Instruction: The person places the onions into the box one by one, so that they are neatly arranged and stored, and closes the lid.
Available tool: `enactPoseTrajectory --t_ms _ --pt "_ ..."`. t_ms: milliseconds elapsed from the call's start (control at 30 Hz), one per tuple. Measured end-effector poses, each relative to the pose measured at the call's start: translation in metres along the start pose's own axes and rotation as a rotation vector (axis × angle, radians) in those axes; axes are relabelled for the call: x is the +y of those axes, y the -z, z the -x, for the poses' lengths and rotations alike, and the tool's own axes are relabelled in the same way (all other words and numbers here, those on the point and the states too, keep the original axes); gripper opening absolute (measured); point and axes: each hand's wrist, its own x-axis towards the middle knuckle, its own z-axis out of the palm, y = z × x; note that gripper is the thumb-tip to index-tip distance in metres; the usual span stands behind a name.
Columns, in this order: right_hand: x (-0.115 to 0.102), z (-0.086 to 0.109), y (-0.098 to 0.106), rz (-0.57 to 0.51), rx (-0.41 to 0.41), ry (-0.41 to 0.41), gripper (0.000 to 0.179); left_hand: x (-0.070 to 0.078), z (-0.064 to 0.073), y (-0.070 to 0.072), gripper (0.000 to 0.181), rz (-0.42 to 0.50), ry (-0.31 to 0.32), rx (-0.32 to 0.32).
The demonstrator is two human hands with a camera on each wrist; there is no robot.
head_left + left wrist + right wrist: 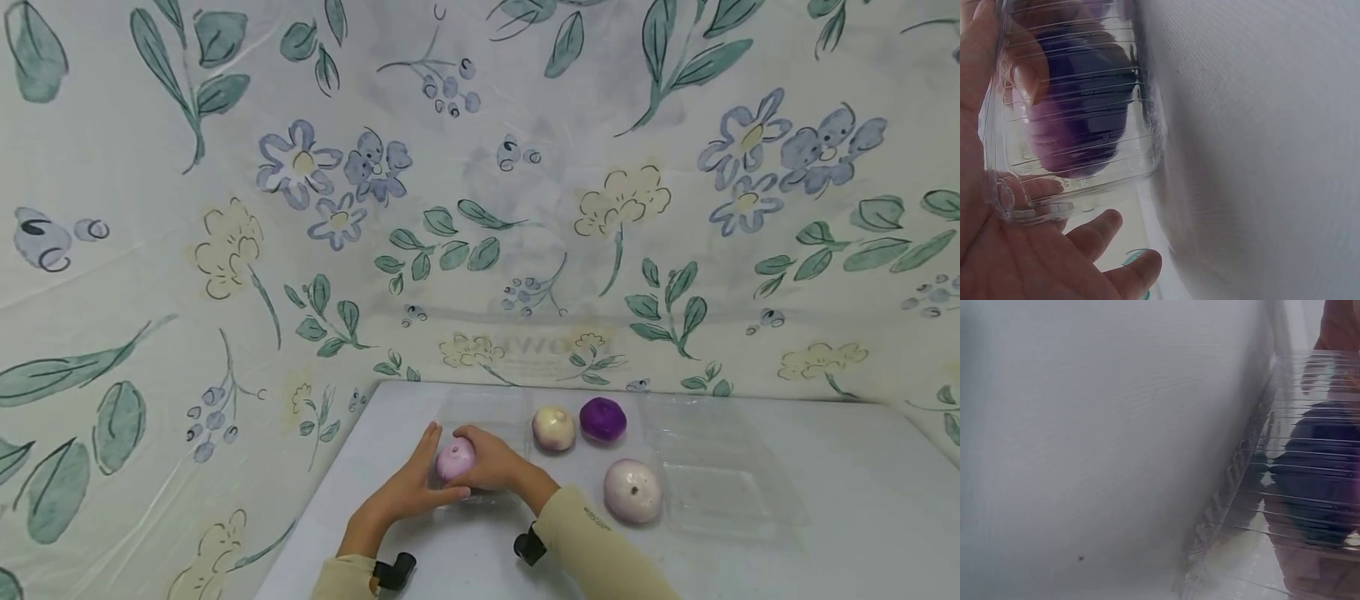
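At the table's left side: pink onion gripped within clear container

On the white table (pixel 465 554), toward the left, 1 pink onion (pixel 455 459) sits within the walls of a clear plastic container (pixel 1138 140); cannot tell whether it rests on the floor. The container's lid (pixel 483 407) lies folded back on the far side.

Right hand (pixel 491 461): curled, thumb and fingers gripping the onion from its right. Left hand (pixel 411 487): spread wide, fingers and thumb extended, grasping nothing, alongside the container's near left corner. Wall contact by the left palm: cannot tell.

Right of this container, 3 more items, each apart: cream onion (pixel 553 428); vivid purple ball-shaped item (pixel 603 420) just beside it, to its right; large pale pink onion (pixel 633 492) nearer the person. Farther right, a 2nd clear container (pixel 712 492), spread open.

Both wrists carry 1 black device each; sleeves (pixel 600 550) beige. Backdrop: floral cloth (pixel 450 279) with green leaves, blue and yellow blooms. Right wrist view: ridged clear wall, dark round shape behind it.
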Motion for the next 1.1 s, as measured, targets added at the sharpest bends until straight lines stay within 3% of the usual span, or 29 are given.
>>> enactPoseTrajectory --t_ms 233,433,633,1100 --pt "0.000 -0.002 0.001 0.010 0.004 -0.022 0.084 -0.001 -0.003 0.000 0.117 -0.014 -0.016 0.004" --pt "-0.002 -0.005 0.006 0.029 -0.019 -0.050 0.090 -0.001 -0.005 0.002 0.119 -0.015 0.008 -0.004" --pt "-0.004 0.001 0.020 0.083 -0.036 0.014 0.088 -0.003 -0.006 0.001 0.119 -0.022 0.014 -0.006" --pt "-0.006 0.020 0.060 0.092 -0.042 0.099 0.085 0.000 -0.004 -0.002 0.118 -0.022 0.054 0.000"
